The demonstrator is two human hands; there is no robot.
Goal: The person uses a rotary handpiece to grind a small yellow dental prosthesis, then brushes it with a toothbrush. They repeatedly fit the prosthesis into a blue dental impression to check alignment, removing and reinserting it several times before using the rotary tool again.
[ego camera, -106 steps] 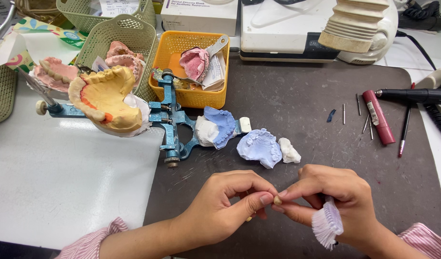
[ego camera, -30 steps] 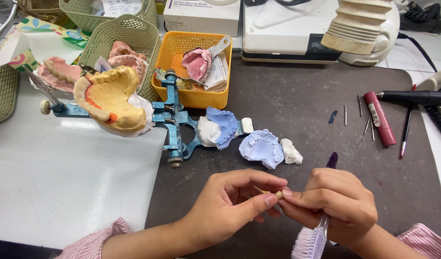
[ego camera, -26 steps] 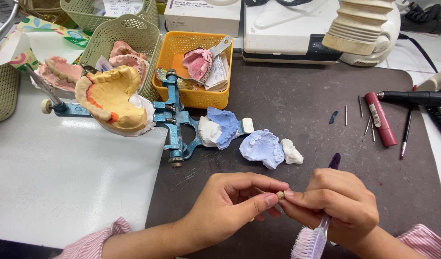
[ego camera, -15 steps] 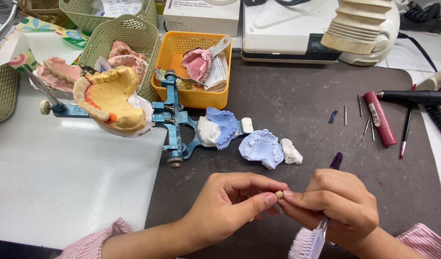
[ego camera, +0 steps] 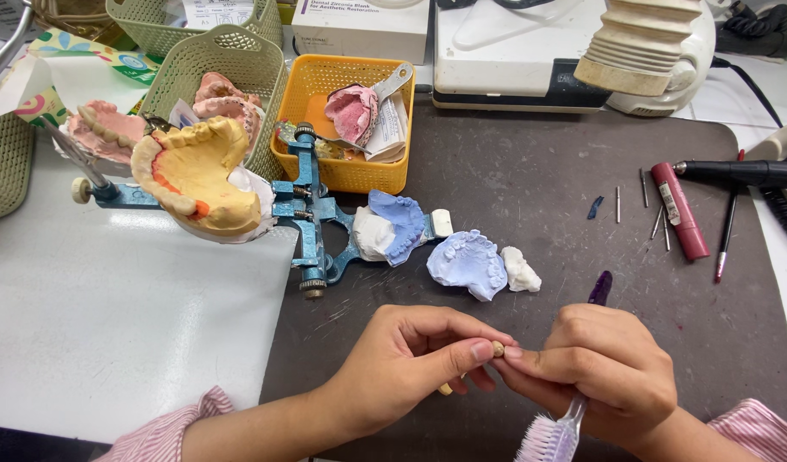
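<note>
The left hand (ego camera: 402,364) pinches a small tan tooth-like piece (ego camera: 498,348) between thumb and forefinger, raised just above the dark work mat (ego camera: 530,180) so its surface faces the camera. The right hand (ego camera: 603,368) steadies the same piece with its fingertips while gripping a toothbrush (ego camera: 558,432), purple handle end upward, bristles toward the body. The piece is too small to identify with certainty; a blue dental cast (ego camera: 470,263) lies near.
</note>
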